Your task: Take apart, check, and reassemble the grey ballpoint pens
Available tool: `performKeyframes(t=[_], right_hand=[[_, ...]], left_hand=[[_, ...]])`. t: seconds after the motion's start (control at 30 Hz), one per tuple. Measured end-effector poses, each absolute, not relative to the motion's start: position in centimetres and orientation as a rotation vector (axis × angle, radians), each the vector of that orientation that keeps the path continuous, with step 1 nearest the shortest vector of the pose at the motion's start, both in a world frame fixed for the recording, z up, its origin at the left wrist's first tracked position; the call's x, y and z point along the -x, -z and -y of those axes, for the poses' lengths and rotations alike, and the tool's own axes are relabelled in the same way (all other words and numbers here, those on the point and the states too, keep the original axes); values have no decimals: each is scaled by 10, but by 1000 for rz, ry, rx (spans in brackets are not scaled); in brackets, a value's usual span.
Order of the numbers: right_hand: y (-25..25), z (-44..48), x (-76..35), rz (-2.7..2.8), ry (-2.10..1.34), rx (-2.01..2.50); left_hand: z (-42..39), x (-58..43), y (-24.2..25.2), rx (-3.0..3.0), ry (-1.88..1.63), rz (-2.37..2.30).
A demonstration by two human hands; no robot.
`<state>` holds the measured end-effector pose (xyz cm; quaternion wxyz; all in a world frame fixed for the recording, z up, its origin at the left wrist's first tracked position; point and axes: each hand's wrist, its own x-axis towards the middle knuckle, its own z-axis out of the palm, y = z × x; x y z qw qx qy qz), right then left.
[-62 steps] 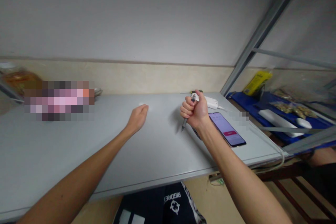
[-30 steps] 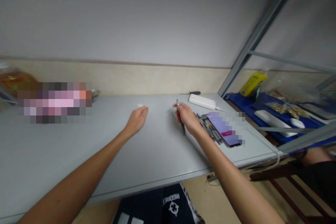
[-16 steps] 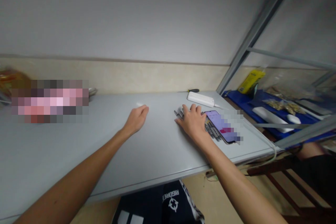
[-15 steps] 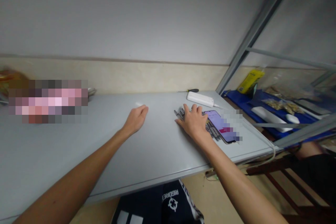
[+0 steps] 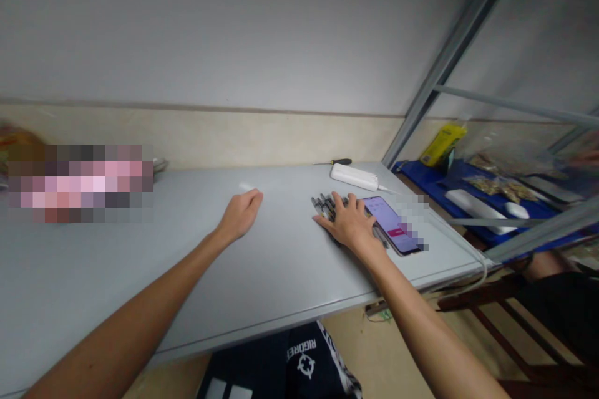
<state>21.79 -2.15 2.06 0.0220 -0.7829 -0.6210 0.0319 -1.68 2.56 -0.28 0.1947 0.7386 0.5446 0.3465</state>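
In the head view my right hand (image 5: 352, 223) lies spread over a bunch of several pens (image 5: 320, 202), dark and see-through, on the grey tabletop (image 5: 281, 262). Its fingers are apart, palm down, touching them; the middle of the bunch is hidden beneath it. Just right of that hand is a phone (image 5: 390, 224) with a lit purple screen. My left hand (image 5: 240, 215) rests on the table left of the pens, fingers curled closed; whatever is inside them, if anything, is hidden. A small whitish patch shows just behind it, too faint to identify.
A white power strip (image 5: 354, 177) with a cable and a screwdriver (image 5: 341, 161) lie at the back near the wall. A metal frame post (image 5: 412, 106) stands right, before a blue surface (image 5: 421, 177) with bags and white items. A blurred pink object (image 5: 84, 184) is far left.
My right hand has shifted slightly right across the pens, showing more of their left ends and covering more near the phone. My left hand stays closed in much the same place.
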Motion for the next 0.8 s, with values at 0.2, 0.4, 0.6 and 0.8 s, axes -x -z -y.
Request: performKeyframes(t=[0.2, 0.4, 0.6, 0.8], right_hand=[[-21, 18, -222, 1852, -99, 2461], [-26, 15, -225, 1900, -164, 2475], [-19, 18, -224, 1978, -94, 2405], [-16, 26, -210, 2085, 2, 2282]], left_hand=[[-27, 17, 5, -2076, -978, -1498], [-26, 16, 4, -2082, -966, -1501], [-26, 16, 5, -2089, -961, -1494], [-26, 16, 3, -2105, -941, -1498]])
